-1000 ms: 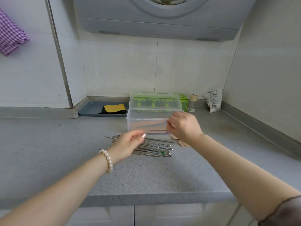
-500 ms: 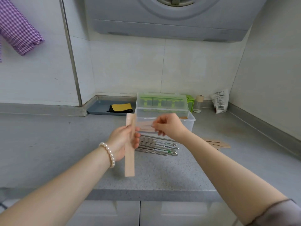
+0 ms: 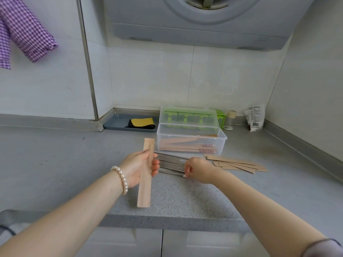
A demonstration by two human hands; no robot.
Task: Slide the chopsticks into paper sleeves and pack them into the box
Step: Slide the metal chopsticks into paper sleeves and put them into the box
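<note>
A long brown paper sleeve (image 3: 145, 171) is gripped upright by the left hand (image 3: 138, 168); the right hand (image 3: 197, 169) pinches the metal chopsticks (image 3: 170, 164) near the grey worktop's (image 3: 55, 160) front edge. One pair should be aligned with the sleeve's mouth.

A grey speckled countertop (image 3: 55, 164) fills the middle of the frame, carrying metal chopsticks (image 3: 170, 164) at centre, a clear box (image 3: 191, 140) behind them, loose paper sleeves (image 3: 239, 165) right of centre, and a tray (image 3: 118, 123) farther back.
</note>
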